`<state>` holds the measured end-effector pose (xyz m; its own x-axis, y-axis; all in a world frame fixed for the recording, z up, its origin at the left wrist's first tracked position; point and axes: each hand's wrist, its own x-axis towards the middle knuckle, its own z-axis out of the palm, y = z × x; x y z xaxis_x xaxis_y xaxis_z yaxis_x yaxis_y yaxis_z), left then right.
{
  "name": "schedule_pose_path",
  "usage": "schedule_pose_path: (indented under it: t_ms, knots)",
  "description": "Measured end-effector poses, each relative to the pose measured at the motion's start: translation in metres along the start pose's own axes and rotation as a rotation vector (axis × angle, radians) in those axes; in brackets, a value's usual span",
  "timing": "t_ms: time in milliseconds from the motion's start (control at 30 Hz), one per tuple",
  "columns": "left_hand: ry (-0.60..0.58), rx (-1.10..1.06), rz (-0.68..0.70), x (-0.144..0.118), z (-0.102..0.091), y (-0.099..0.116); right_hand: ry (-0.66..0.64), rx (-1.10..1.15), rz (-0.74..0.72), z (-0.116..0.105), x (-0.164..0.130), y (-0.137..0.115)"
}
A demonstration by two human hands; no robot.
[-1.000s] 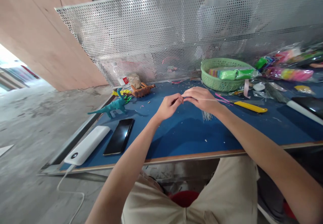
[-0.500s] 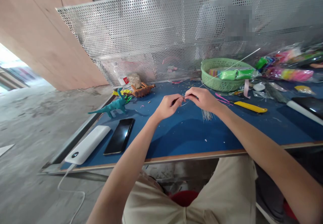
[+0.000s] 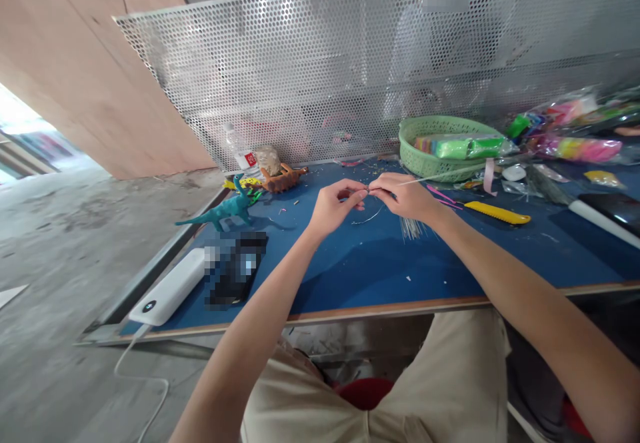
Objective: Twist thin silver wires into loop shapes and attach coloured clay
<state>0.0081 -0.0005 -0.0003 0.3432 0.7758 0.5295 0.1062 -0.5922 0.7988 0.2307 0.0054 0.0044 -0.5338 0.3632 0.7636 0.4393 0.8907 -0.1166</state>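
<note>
Blue desk [image 3: 375, 270]: lay beneath both hands, strewn with small scraps.
Wire [image 3: 440, 176]: was pale and thin, held above the desk, its length running rightward past the right hand [image 3: 403, 198] towards the basket [image 3: 435, 165].
Left hand [image 3: 336, 206]: had its fingers pinched on the wire, close against those of the right.
Right hand: had its fingers pinched on the wire too.
Strand [image 3: 369, 218]: curved below the hands; whether it belonged to the wire could not be told.
Bundle [image 3: 411, 230]: thin rods lay beside the right wrist.
Knife [image 3: 497, 213]: lay to the right, near pink sticks [image 3: 441, 194].
Dinosaur [image 3: 225, 212]: stood on the left, beyond the power bank [image 3: 173, 286].
</note>
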Motion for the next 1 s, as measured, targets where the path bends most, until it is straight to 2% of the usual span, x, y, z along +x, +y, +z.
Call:
schedule_pose_path:
  t_ms: [333, 533, 800, 1000]
  knots:
    - [0.002, -0.026, 0.009, -0.0011, 0.0030, -0.0001, -0.015, -0.026, -0.034, -0.0014, 0.0035, -0.0033]
    - [-0.004, -0.049, 0.013, -0.0020, 0.0009, 0.0010, 0.026, 0.007, -0.012, -0.0011, 0.0038, -0.0048]
    - [0.077, 0.096, 0.082, -0.0042, 0.0055, 0.0032, 0.048, 0.035, 0.028, -0.0007, 0.0043, -0.0064]
    - [0.116, 0.246, 0.212, -0.0076, 0.0075, 0.0077, 0.058, 0.064, 0.074, 0.0010, 0.0042, -0.0071]
